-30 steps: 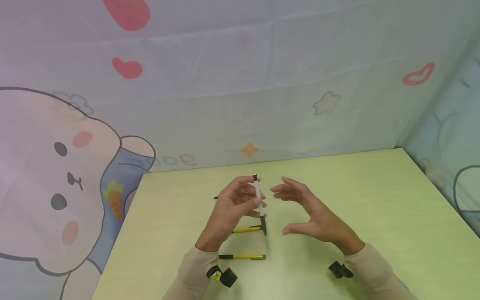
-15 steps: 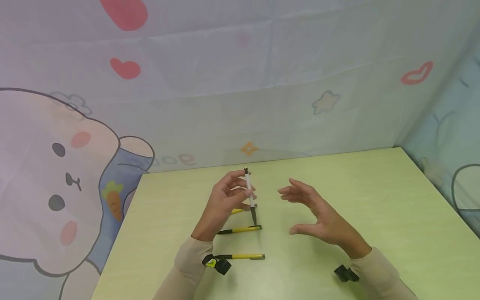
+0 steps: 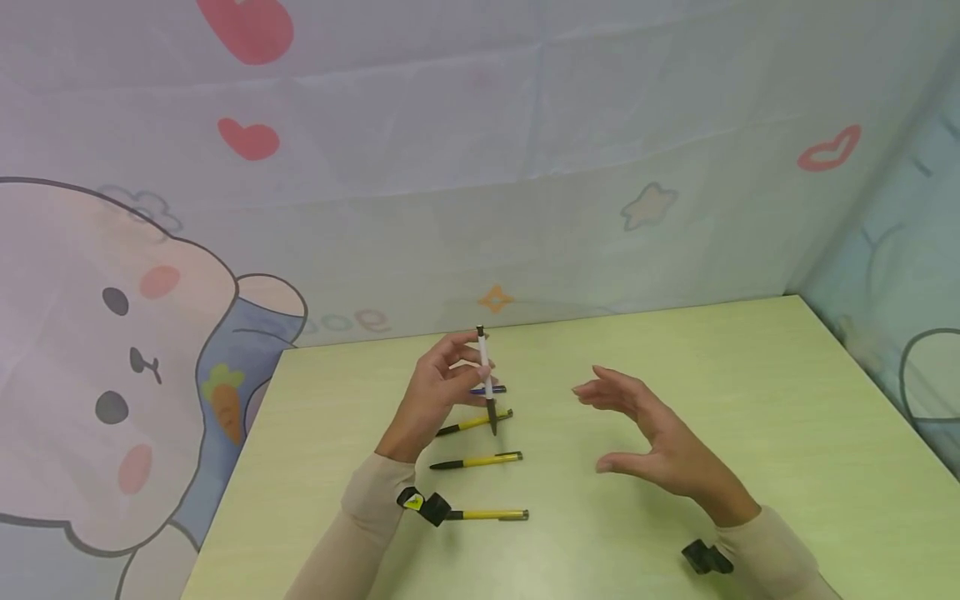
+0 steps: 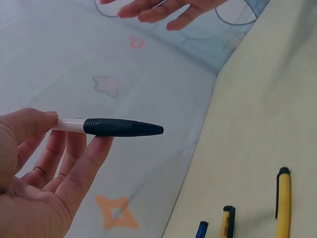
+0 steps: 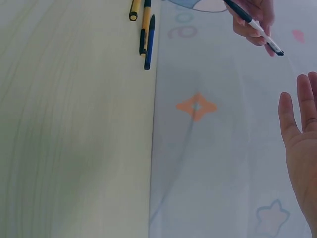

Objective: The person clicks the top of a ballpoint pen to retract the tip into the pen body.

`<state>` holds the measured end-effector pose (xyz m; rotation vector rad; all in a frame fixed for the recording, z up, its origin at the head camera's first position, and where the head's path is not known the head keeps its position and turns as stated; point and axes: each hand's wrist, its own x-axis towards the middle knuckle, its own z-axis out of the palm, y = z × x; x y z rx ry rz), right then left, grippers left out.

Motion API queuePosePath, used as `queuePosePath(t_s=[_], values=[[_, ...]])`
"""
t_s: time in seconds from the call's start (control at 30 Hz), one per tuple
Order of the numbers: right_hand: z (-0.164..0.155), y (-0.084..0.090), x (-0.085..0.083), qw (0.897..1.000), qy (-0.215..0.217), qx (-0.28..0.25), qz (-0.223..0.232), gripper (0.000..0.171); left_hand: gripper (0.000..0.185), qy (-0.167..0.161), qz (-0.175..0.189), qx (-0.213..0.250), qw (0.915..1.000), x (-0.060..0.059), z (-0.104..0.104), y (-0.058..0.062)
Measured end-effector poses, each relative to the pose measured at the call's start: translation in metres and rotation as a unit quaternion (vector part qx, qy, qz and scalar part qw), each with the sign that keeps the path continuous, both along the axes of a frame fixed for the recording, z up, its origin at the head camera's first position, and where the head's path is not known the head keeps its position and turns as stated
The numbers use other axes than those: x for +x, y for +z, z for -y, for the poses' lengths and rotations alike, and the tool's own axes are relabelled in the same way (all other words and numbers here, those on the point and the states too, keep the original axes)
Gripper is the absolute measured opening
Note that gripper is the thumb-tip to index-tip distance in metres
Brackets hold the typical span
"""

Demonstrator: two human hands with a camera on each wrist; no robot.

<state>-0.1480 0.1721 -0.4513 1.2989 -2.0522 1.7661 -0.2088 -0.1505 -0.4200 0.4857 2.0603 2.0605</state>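
My left hand [image 3: 444,385] pinches a white pen [image 3: 484,354] with a black grip between thumb and fingers, above the far part of the table. In the left wrist view the pen's black grip [image 4: 124,127] points right, away from the fingertips. My right hand [image 3: 660,437] hovers to the right, holding nothing, its thumb apart from its extended fingers. Below the left hand a blue pen [image 3: 501,389] lies on the table, partly hidden by that hand. Nearer are three yellow pens with black grips: a far one [image 3: 472,423], a middle one [image 3: 483,460] and a near one [image 3: 491,515].
The pale yellow-green table [image 3: 637,533] ends at the back against a printed cloth [image 3: 420,208] with hearts, stars and a cartoon animal. Another cloth [image 3: 922,275] hangs along the right side. A small black device is strapped to each wrist.
My left hand has moved away and to the left with the white pen, uncovering the blue pen and more of the yellow pens. My right hand has drifted right and slightly nearer.
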Motion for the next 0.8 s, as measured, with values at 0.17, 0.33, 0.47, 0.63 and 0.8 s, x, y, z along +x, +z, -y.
queuePosePath(t_s=[0.17,0.33,0.47,0.63,0.8], values=[[-0.007,-0.005,-0.001,1.0,-0.002,0.0,-0.006,0.102,0.049,0.007,0.004,-0.016,0.9998,-0.011,0.005,-0.003],[-0.012,-0.005,-0.002,1.0,0.0,-0.01,-0.02,0.095,0.048,0.007,-0.002,-0.028,0.9996,-0.021,0.009,-0.006],[-0.014,0.001,0.002,0.999,-0.001,-0.024,-0.021,0.089,0.049,-0.001,-0.015,-0.039,0.9991,-0.03,0.014,-0.009],[-0.017,0.009,0.009,0.999,-0.001,-0.04,-0.028,0.084,0.045,-0.002,-0.024,-0.072,0.9971,-0.043,0.022,-0.012],[-0.021,0.007,0.01,0.997,0.008,-0.054,-0.045,0.083,0.041,0.006,-0.03,-0.11,0.9934,-0.055,0.028,-0.013]])
